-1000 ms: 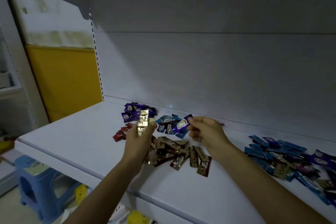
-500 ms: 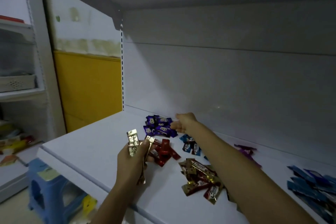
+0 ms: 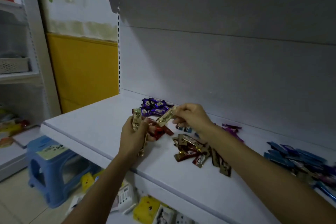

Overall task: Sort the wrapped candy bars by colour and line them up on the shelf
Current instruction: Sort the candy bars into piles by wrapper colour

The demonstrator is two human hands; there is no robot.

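Gold candy bar (image 3: 166,118), pinched in the right hand (image 3: 192,116), hangs at 2 o'clock of the gold bunch (image 3: 136,121) gripped by the left hand (image 3: 131,137). Best slotted in flush, ends aligned.

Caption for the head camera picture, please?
Left hand grips gold foil candy bars, right hand pinches another gold bar, beside purple candy pile on white shelf.

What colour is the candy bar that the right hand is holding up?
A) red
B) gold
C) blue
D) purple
B: the right hand pinches a gold candy bar, the same colour as the gold bars that the left hand holds.
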